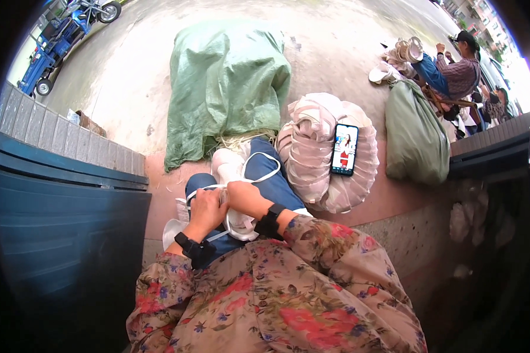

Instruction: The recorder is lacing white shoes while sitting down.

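Note:
Over my lap, between my blue-trousered knees, lies a whitish cloth piece that looks like a shoe upper (227, 162). A white shoelace (275, 172) loops from it over my right thigh. My left hand (206, 210) is closed at the piece, fingertips pinched on the lace. Close against it, my right hand (247, 198) is closed too, its fingers bent around the lace. The fingertips of both hands are partly hidden. Beside my right knee sits a thick bundle of nested whitish shoe uppers (306, 159), with a lit phone (344, 150) resting on it.
A large green woven sack (227, 82) stands just beyond my knees. An olive sack (415, 132) leans at the right, near a seated person (456, 70) with more pale pieces. Blue metal doors (65, 235) flank me. A blue three-wheeled cart (53, 44) is parked far left.

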`<state>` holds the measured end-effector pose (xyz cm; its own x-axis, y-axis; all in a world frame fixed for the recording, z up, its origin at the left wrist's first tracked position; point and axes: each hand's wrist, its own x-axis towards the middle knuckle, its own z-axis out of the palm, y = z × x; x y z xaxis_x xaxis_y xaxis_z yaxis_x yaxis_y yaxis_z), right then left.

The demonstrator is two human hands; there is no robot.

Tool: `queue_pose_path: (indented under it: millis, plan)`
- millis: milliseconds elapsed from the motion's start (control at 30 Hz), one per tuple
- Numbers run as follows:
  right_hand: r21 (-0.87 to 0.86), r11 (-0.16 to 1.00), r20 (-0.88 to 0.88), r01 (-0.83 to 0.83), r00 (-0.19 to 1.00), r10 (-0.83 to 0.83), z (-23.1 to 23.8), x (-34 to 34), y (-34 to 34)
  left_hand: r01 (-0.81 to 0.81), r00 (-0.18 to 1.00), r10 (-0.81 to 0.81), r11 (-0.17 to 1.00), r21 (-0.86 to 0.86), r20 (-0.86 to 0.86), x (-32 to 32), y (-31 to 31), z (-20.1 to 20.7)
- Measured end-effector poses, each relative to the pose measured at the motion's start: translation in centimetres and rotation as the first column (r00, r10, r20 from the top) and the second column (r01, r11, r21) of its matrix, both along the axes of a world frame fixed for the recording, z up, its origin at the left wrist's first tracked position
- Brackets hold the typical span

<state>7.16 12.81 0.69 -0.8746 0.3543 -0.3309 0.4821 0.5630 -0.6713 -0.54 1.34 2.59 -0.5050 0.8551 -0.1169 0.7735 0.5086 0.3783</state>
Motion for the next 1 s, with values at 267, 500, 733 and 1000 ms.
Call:
queue_pose_path:
  millis: [267, 500, 733, 1000]
  plan:
    - [0.487, 0.853, -0.192, -0.188, 0.93, 0.314, -0.1, 0.1, -1.8, 0.02, 0.956, 0.014, 0.993, -0.113, 0.293, -2.4, -0.1, -1.9]
    - [0.575, 0.776, -0.12, -0.257, 0.912, 0.391, -0.7, 0.0, -2.3, -0.03, 0.911, -0.015, 0.994, 0.103, 0.413, -2.4, -0.6, -1.7]
    - [0.277, 0.89, -0.133, -0.362, 0.903, 0.409, 2.2, 2.3, 0.2, 0.099, 0.994, -0.111, 0.942, 0.32, 0.02, 0.3, -1.3, 1.2]
    - [-0.751, 0.658, -0.166, 0.056, 0.949, -0.269, 3.6, 7.0, 3.4, 0.187, 0.939, -0.302, 0.851, 0.491, 0.167, 2.1, 1.3, 4.9]
